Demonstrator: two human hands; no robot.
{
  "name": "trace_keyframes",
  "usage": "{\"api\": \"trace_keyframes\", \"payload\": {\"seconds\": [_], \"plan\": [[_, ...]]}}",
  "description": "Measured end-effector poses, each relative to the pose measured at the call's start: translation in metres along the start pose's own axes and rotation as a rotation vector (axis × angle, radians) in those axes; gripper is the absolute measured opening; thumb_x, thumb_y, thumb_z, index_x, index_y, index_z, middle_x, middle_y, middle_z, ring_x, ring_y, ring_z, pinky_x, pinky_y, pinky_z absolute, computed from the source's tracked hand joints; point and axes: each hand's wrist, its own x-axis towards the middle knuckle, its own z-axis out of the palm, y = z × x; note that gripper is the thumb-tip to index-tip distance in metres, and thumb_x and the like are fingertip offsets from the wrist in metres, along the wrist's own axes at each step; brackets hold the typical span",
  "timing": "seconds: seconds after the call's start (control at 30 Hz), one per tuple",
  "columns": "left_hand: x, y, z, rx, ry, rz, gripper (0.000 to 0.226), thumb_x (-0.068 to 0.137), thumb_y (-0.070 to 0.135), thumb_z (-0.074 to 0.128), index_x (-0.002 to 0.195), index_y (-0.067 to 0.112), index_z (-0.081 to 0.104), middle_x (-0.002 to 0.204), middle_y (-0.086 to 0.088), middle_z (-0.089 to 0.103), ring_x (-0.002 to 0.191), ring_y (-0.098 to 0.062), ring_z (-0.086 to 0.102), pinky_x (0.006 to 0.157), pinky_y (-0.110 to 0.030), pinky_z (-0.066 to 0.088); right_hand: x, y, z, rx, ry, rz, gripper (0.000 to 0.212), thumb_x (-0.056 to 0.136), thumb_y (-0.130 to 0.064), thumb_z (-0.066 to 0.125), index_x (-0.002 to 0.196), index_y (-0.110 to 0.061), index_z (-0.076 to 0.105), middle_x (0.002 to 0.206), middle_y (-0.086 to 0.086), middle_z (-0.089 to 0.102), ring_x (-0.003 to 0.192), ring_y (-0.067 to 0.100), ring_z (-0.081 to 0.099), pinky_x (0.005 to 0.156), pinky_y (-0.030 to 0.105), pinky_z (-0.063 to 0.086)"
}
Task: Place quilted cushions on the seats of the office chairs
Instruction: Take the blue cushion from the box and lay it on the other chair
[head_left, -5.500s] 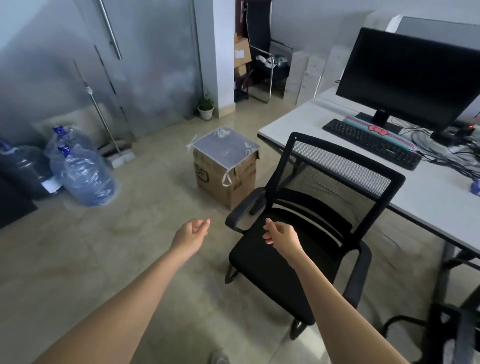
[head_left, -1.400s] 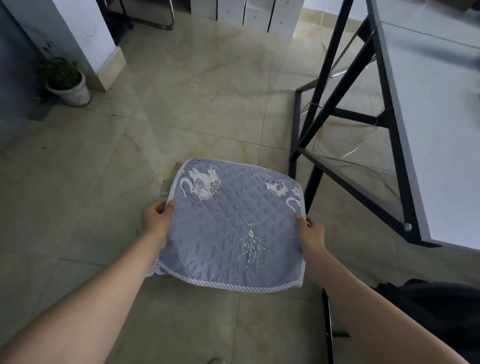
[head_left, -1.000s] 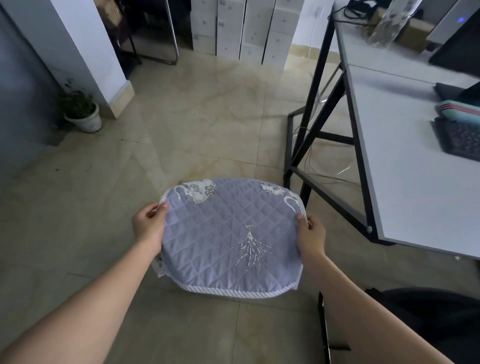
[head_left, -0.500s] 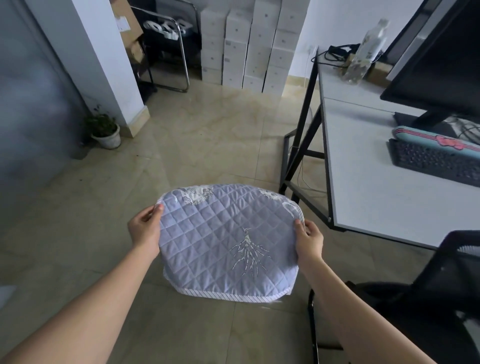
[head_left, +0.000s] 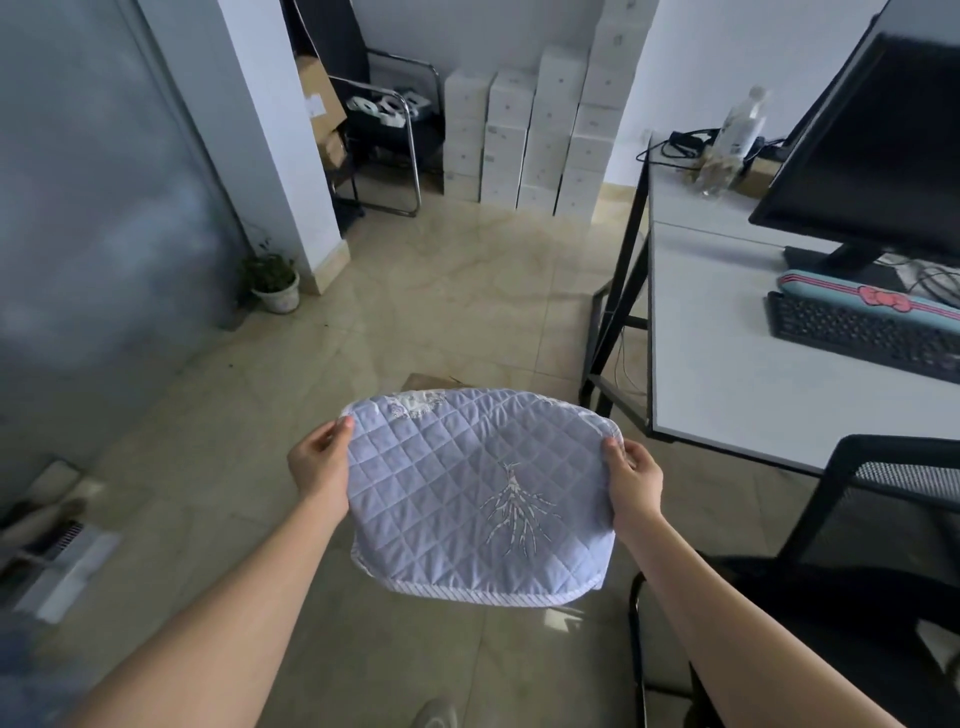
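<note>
A pale blue quilted cushion (head_left: 467, 493) with white embroidery and a striped edge is held up flat in front of me, above the floor. My left hand (head_left: 319, 470) grips its left edge and my right hand (head_left: 634, 480) grips its right edge. The black mesh office chair (head_left: 857, 561) stands at the lower right, its backrest and part of the dark seat in view, to the right of the cushion. My right forearm crosses in front of the chair.
A white desk (head_left: 737, 384) on black legs is at the right, with a monitor (head_left: 883, 156), keyboard (head_left: 857, 332) and bottle (head_left: 732, 140). A cardboard box (head_left: 431, 382) peeks out behind the cushion. Stacked white boxes (head_left: 540, 130), a potted plant (head_left: 272, 280) and another chair (head_left: 389, 140) are further back.
Since the earliest frame both hands took the cushion off the cardboard box. Over the last second it has risen and my view has tilted up and right, bringing the chair into view.
</note>
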Motion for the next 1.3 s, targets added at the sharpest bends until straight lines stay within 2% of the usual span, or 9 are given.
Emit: {"api": "trace_keyframes", "payload": {"seconds": [0.1,0.23,0.47,0.53,0.67,0.77,1.1,1.23,1.3], "plan": [[-0.015,0.0,-0.01,-0.01,0.001,-0.008,0.018,0.081,0.016,0.067,0.065,0.018,0.06,0.076,-0.005,0.058,0.078,-0.019,0.052,0.058,-0.023,0.046,-0.011,0.003,-0.009,-0.014,-0.008,-0.007,0.02,0.089,-0.026,0.058,0.093,-0.007,0.062,0.081,0.004,0.06,0.07,0.013,0.054,0.066,0.027,0.047],[-0.035,0.0,-0.021,-0.033,0.009,-0.016,0.004,0.082,0.014,0.067,0.078,0.014,0.065,0.069,0.005,0.059,0.08,-0.019,0.055,0.058,-0.019,0.048,-0.024,0.009,-0.023,-0.023,-0.024,-0.008,0.021,0.09,-0.027,0.057,0.095,-0.007,0.062,0.081,0.003,0.059,0.072,0.014,0.053,0.072,0.03,0.047],[-0.071,0.006,-0.036,-0.011,0.029,0.023,0.011,0.081,0.014,0.067,0.072,0.011,0.062,0.084,-0.008,0.058,0.079,-0.018,0.051,0.05,-0.008,0.044,-0.045,0.01,-0.044,-0.015,-0.047,-0.018,0.014,0.09,-0.025,0.058,0.09,-0.012,0.061,0.077,-0.001,0.06,0.071,0.012,0.054,0.072,0.03,0.047],[-0.081,0.009,-0.041,-0.018,0.02,0.022,0.004,0.082,0.014,0.067,0.081,0.01,0.066,0.084,-0.006,0.06,0.081,-0.018,0.052,0.056,-0.014,0.047,-0.052,0.009,-0.05,-0.009,-0.057,-0.022,0.014,0.09,-0.025,0.058,0.09,-0.012,0.061,0.077,-0.002,0.06,0.071,0.012,0.054,0.068,0.027,0.047],[-0.106,0.013,-0.056,-0.054,0.013,-0.004,0.019,0.082,0.014,0.067,0.099,0.007,0.068,0.078,0.001,0.064,0.085,-0.019,0.057,0.072,-0.028,0.049,-0.07,0.015,-0.066,-0.002,-0.063,-0.045,0.016,0.089,-0.024,0.059,0.09,-0.008,0.062,0.074,0.0,0.058,0.069,0.013,0.051,0.062,0.023,0.044],[-0.129,0.014,-0.071,-0.062,0.021,-0.001,0.023,0.082,0.013,0.067,0.103,0.003,0.067,0.089,-0.007,0.065,0.087,-0.02,0.058,0.079,-0.031,0.048,-0.088,0.021,-0.082,-0.009,-0.081,-0.048,0.016,0.089,-0.025,0.058,0.09,-0.01,0.062,0.075,-0.001,0.058,0.07,0.013,0.052,0.062,0.024,0.044],[-0.219,0.024,-0.125,-0.059,0.05,0.05,0.028,0.082,0.011,0.066,0.105,-0.004,0.066,0.098,-0.009,0.065,0.088,-0.018,0.059,0.07,-0.018,0.051,-0.162,0.031,-0.155,0.01,-0.105,-0.045,0.017,0.089,-0.031,0.059,0.094,-0.015,0.063,0.085,0.001,0.063,0.078,0.016,0.058,0.073,0.031,0.048],[-0.248,0.031,-0.132,-0.074,0.018,0.036,0.027,0.082,0.012,0.067,0.104,-0.005,0.066,0.096,-0.01,0.065,0.089,-0.019,0.058,0.079,-0.029,0.047,-0.185,0.025,-0.186,0.011,-0.084,-0.064,0.017,0.089,-0.031,0.059,0.095,-0.016,0.062,0.086,-0.001,0.062,0.08,0.015,0.058,0.077,0.034,0.048],[-0.262,0.032,-0.133,-0.083,0.012,0.051,0.027,0.082,0.012,0.066,0.103,-0.005,0.066,0.096,-0.01,0.064,0.088,-0.018,0.057,0.072,-0.02,0.049,-0.192,0.023,-0.199,0.013,-0.078,-0.07,0.018,0.089,-0.031,0.059,0.096,-0.015,0.062,0.086,-0.001,0.062,0.081,0.015,0.058,0.077,0.034,0.048]]}}
